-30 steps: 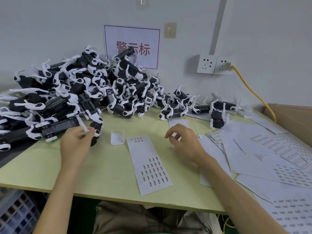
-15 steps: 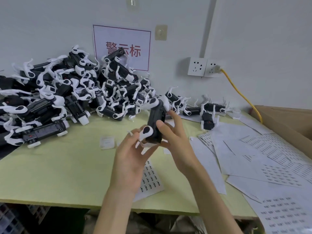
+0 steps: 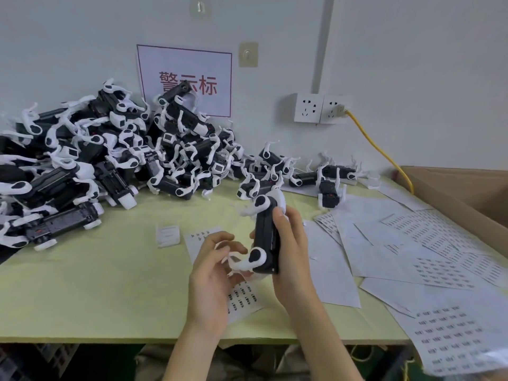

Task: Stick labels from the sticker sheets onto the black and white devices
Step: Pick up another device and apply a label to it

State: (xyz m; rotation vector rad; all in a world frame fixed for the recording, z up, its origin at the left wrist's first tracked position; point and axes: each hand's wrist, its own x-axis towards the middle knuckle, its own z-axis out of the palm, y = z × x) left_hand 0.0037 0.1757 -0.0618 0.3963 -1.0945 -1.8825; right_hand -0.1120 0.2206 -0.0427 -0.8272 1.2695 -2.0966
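On the left of the pale green table (image 3: 82, 284): a large heap of black and white devices (image 3: 110, 166), stacked against the wall, white legs sticking out every way. Wall sign (image 3: 184, 78) with red characters behind the heap, its lower edge partly covered. Just in front of the heap's right end, a small white plastic piece (image 3: 168, 235) lies on the table, apart from the devices. To its right lies a narrow sticker sheet (image 3: 244, 298), mostly hidden under the hands; printed labels show at its far and near ends.

Left hand (image 3: 211, 273): fingers curled about the white leg at the near end of the held device (image 3: 265, 235). Label on the fingertips: cannot tell. Held device: black body roughly upright, raised over the sticker sheet at table centre, one white leg at the top and one at the bottom, both pointing left. Right hand (image 3: 291, 257): wrapped round the black body from the right, thumb laid along its edge, fingers passing behind.

Right of the hands: loose sticker sheets (image 3: 412, 257), overlapping, spreading to the table's right edge and over it. A few more devices (image 3: 328, 192) at the back by the wall. Double wall socket (image 3: 321, 108) above them; yellow cable (image 3: 379, 149) plugged into its right half, running down toward a cardboard box (image 3: 453, 193) at far right.
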